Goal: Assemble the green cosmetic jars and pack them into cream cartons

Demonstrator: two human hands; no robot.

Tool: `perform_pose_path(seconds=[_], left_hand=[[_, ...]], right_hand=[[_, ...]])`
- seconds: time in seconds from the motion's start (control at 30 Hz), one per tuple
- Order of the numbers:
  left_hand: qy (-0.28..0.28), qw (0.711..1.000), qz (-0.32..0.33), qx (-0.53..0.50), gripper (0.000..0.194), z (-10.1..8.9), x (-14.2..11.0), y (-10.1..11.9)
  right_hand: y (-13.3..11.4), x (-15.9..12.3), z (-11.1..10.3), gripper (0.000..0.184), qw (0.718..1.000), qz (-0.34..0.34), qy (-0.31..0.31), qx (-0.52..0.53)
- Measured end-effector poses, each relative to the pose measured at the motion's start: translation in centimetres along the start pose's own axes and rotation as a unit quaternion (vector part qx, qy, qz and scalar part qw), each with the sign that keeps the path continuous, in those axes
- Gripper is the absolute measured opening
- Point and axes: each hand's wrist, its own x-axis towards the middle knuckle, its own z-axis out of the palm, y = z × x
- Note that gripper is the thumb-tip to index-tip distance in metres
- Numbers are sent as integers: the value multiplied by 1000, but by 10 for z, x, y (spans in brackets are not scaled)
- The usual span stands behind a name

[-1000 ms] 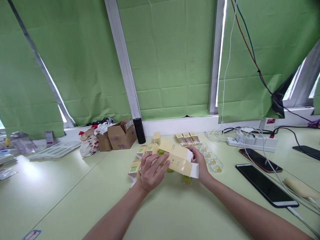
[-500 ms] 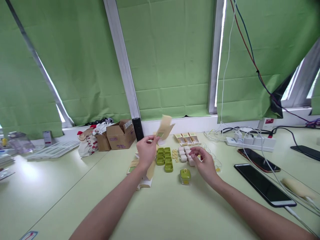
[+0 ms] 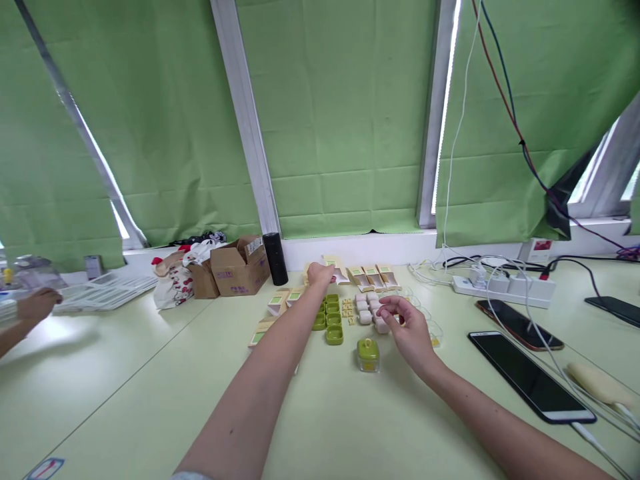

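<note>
My left hand (image 3: 320,272) reaches to the back of the group and holds a small cardboard box (image 3: 341,272) at its left side, beside a row of similar open boxes (image 3: 373,279). My right hand (image 3: 406,323) hovers by the pinkish-white blocks (image 3: 365,317), fingers loosely curled and slightly apart, with nothing visible in them. Green square trays (image 3: 335,335) stand in columns left of small yellow pieces (image 3: 348,311). In front sits a clear container with a green lid (image 3: 368,355). More cardboard boxes (image 3: 261,330) lie partly hidden behind my left forearm.
A brown carton (image 3: 240,270), a black cylinder (image 3: 275,259) and a patterned bag (image 3: 173,283) stand back left. At right are a power strip (image 3: 505,287), phones (image 3: 530,377) and white cables. Another person's hand (image 3: 37,305) is at far left, near white trays (image 3: 107,293).
My left hand has moved forward and right, lowering the cardboard box to the table beside the back row. My right hand has barely moved. Another person's hand has appeared at far left.
</note>
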Motion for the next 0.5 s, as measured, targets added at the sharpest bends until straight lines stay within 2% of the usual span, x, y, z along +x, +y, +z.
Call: perform_pose_path(seconds=[0.13,0.27,0.4,0.5], left_hand=[[-22,998,-26,52,40,13,14,-6],[-34,993,-25,106,39,22,22,-11],[-20,986,1,166,39,26,25,-16],[10,977,47,206,40,26,24,-21]], right_hand=[[-1,0,0,25,1000,1,-2,2],[-2,-1,-1,25,1000,-2,-3,-3],[-2,-1,-2,24,1000,-5,-9,-13],[-2,-1,-2,24,1000,-3,-12,-15]])
